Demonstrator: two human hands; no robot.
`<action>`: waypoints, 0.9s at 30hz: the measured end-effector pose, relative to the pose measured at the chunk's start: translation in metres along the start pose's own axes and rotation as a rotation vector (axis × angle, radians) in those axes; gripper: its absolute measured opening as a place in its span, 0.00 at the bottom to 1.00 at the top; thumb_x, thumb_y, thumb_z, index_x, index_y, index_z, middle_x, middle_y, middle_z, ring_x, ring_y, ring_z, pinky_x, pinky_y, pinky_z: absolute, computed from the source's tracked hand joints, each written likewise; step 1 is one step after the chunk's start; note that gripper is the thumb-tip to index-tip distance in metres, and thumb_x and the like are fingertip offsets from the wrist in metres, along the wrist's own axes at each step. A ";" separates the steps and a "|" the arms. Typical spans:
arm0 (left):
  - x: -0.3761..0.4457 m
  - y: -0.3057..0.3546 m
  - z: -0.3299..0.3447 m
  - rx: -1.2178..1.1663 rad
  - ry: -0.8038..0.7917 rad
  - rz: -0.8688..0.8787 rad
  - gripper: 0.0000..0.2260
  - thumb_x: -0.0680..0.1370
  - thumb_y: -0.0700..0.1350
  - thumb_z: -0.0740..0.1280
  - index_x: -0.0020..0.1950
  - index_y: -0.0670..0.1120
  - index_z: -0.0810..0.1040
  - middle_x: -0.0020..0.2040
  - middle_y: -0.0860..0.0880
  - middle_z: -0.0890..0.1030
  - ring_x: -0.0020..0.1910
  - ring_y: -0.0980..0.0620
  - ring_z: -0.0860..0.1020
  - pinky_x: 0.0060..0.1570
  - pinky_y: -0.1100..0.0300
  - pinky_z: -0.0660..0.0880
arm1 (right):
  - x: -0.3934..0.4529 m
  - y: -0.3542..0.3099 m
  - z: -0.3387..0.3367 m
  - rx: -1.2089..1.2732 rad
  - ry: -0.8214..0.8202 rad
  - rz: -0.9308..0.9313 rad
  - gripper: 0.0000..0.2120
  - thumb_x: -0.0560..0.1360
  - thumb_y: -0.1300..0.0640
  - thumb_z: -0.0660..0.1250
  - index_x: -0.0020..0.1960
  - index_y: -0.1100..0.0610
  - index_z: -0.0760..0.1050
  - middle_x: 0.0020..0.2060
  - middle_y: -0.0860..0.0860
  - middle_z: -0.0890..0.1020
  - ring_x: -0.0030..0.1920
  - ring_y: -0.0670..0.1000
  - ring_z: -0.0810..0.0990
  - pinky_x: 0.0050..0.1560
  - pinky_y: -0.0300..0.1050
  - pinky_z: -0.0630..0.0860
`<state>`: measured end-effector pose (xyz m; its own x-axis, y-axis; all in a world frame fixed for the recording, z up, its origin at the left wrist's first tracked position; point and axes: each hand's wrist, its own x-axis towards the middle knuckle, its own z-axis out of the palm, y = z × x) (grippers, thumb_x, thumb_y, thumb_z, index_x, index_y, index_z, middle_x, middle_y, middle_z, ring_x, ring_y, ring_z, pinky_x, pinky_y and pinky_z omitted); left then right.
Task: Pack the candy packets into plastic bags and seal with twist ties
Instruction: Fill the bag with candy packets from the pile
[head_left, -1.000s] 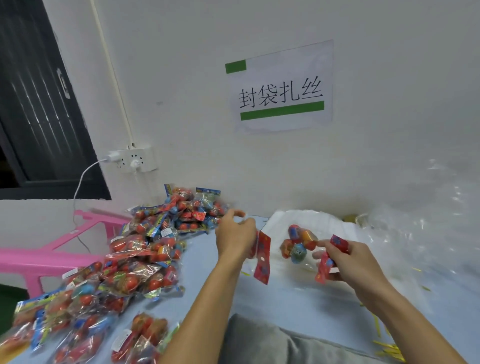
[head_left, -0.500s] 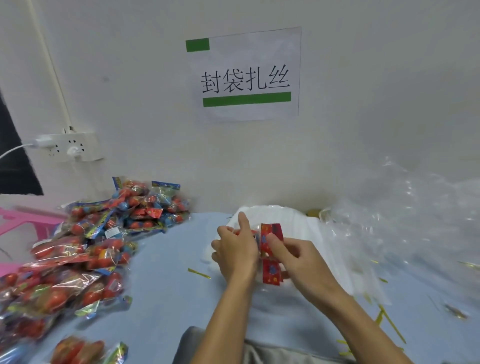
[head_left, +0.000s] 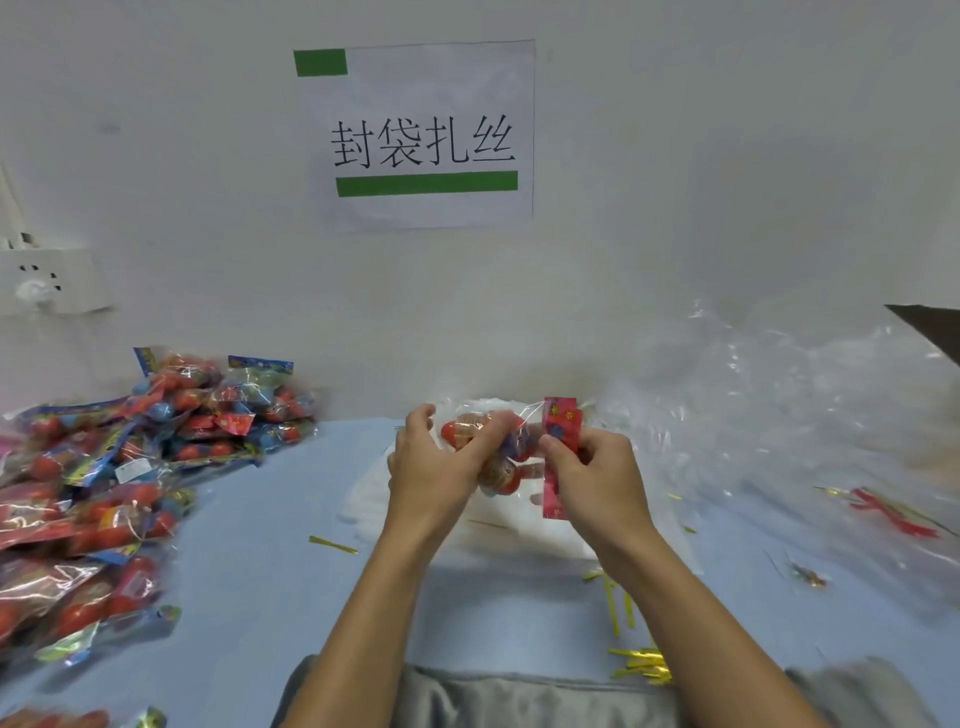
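Candy bag (head_left: 498, 457) now raised, between left hand (head_left: 431, 478) and right hand (head_left: 592, 478), both sets of fingers grasping it.

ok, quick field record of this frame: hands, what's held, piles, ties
left hand: grips the candies in the bag
right hand: pinches the bag's red strip
bag: held above the table, no tie seen on it
packed pile: left side of table
twist ties: gold, loose, near right forearm
clear bags: heap at right
sign: on wall
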<state>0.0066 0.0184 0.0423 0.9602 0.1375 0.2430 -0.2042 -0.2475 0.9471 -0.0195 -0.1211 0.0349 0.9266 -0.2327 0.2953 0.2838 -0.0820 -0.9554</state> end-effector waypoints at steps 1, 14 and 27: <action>0.000 0.002 -0.001 -0.119 -0.090 -0.009 0.40 0.60 0.70 0.75 0.63 0.47 0.77 0.56 0.47 0.83 0.54 0.50 0.81 0.56 0.53 0.79 | 0.001 -0.002 -0.003 0.035 -0.025 0.002 0.14 0.81 0.65 0.62 0.44 0.53 0.83 0.37 0.49 0.87 0.39 0.52 0.87 0.32 0.44 0.82; 0.000 -0.007 0.002 -0.154 0.010 0.042 0.20 0.71 0.60 0.75 0.49 0.46 0.76 0.41 0.46 0.84 0.37 0.47 0.84 0.29 0.55 0.79 | 0.010 0.003 -0.011 0.225 -0.179 0.166 0.07 0.79 0.57 0.67 0.54 0.53 0.82 0.47 0.54 0.87 0.45 0.55 0.87 0.47 0.54 0.81; -0.001 -0.008 0.017 -0.341 0.052 -0.118 0.16 0.72 0.60 0.74 0.47 0.50 0.77 0.41 0.50 0.84 0.41 0.49 0.84 0.40 0.51 0.82 | 0.004 0.005 -0.003 0.156 -0.138 -0.019 0.12 0.72 0.54 0.78 0.54 0.50 0.81 0.45 0.55 0.87 0.47 0.56 0.86 0.44 0.52 0.83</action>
<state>0.0100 0.0034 0.0312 0.9717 0.1971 0.1303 -0.1533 0.1060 0.9825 -0.0147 -0.1256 0.0312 0.9426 -0.0965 0.3196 0.3266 0.0683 -0.9427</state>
